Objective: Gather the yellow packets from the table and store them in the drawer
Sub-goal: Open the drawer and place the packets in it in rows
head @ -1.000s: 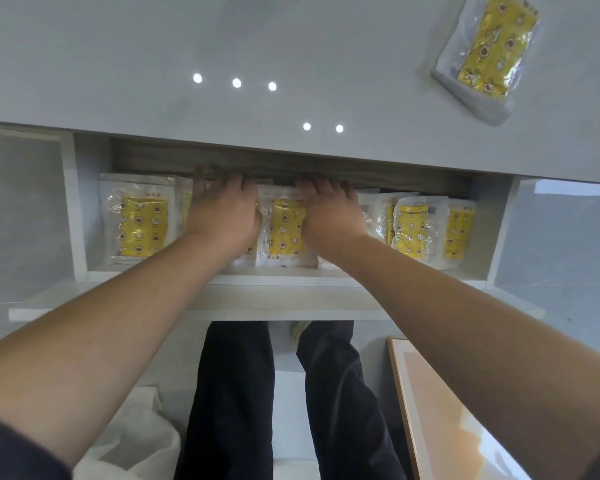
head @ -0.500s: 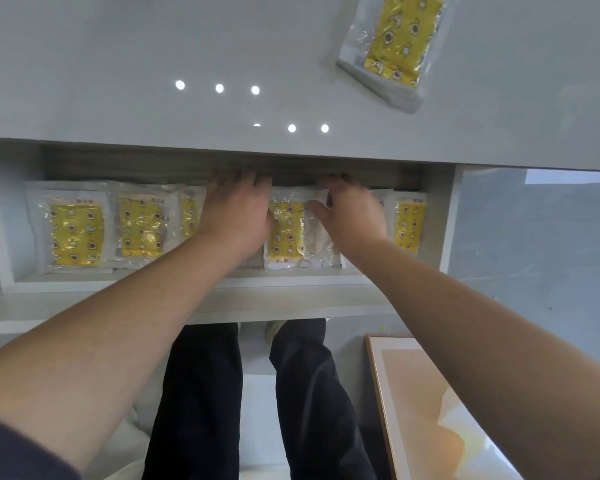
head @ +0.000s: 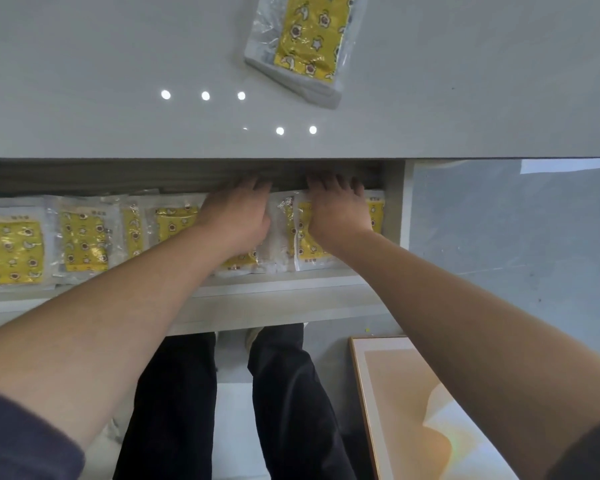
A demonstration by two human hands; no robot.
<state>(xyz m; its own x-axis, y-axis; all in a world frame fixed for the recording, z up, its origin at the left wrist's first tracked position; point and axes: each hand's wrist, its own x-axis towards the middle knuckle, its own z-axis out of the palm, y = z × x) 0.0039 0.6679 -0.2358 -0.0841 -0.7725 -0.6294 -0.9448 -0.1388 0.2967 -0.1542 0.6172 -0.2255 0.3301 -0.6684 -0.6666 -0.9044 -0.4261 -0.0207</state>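
The white drawer [head: 284,303] stands pulled out under the grey table [head: 84,81]. Several yellow packets in clear wrappers lie in a row inside it, among them a far-left packet [head: 13,252] and one beside it [head: 84,242]. My left hand [head: 238,216] lies flat on packets right of the middle. My right hand [head: 338,211] presses flat on a packet [head: 307,251] near the drawer's right wall. Fingertips of both hands reach under the table edge. One small stack of yellow packets [head: 307,39] lies on the table top, at the far side.
The drawer's right wall [head: 397,202] stands just beside my right hand. A framed board [head: 413,410] leans on the floor at the lower right. My legs in dark trousers [head: 284,410] stand below the drawer front. A grey floor lies to the right.
Both hands have shifted rightward along the drawer, and the right hand now lies flat instead of pinching a packet's edge. The view has also swung, so the table packets sit more central.
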